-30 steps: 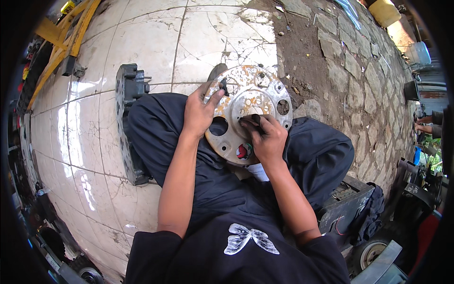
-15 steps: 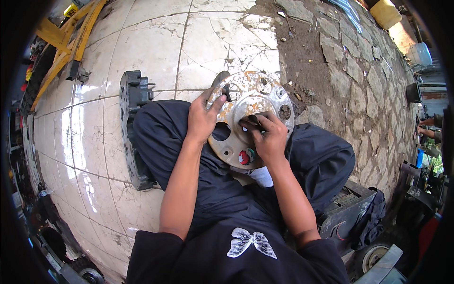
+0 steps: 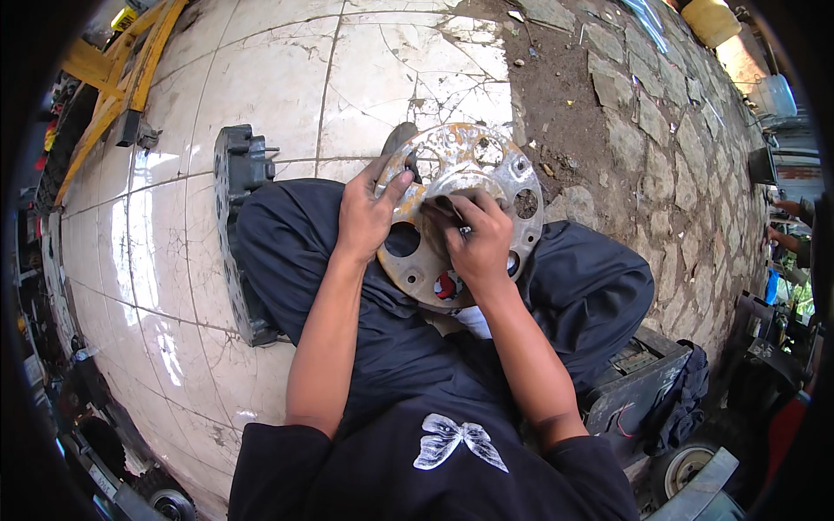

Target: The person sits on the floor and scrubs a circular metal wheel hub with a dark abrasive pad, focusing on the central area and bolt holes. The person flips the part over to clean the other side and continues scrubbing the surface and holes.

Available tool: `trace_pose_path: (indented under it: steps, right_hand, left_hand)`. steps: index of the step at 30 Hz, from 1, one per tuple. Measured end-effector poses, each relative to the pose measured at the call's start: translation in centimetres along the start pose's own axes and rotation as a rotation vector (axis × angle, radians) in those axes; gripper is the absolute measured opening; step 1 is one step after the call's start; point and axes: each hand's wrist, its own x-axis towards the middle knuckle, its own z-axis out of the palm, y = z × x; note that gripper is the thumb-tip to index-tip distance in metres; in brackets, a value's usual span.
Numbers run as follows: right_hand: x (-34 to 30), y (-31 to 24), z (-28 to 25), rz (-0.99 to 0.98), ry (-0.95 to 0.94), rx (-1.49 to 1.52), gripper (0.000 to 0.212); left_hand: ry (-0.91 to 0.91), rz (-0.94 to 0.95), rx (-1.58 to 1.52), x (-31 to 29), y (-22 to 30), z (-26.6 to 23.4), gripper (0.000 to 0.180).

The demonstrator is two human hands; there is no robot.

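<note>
Over my crossed legs I hold a round metal plate (image 3: 470, 176) tilted up, with several large round holes, smaller holes near its edge and a raised centre. Its surface is grey with patches of orange rust and whitish marks. My left hand (image 3: 365, 213) grips the plate's left rim, thumb on the face. My right hand (image 3: 483, 240) is closed, its blackened fingertips pressed on the raised centre; something small and dark seems to be pinched there, but I cannot make out what. Through a lower hole, something red shows.
A dark cast metal part (image 3: 234, 234) stands on the tiles by my left knee. A yellow metal frame (image 3: 137, 87) is at the far left. By my right hip sits a black box (image 3: 634, 395). Stone paving (image 3: 656, 174) lies to the right; another person's arm (image 3: 789, 241) shows at the right edge.
My right hand has slid a little left and up across the plate's centre. The left hand keeps its hold on the rim, and the plate has barely shifted.
</note>
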Motion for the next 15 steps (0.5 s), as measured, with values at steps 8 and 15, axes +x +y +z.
trace_pose_path:
  steps: [8, 15]
  right_hand:
    - [-2.0, 1.0, -1.6, 0.013, -0.013, 0.026, 0.027]
    - [-0.2, 0.4, -0.9, -0.096, -0.020, -0.102, 0.020]
  left_hand:
    - [0.039, 0.028, 0.130, -0.3, -0.6, 0.0, 0.040]
    - [0.020, -0.012, 0.104, 0.3, -0.6, -0.5, 0.039]
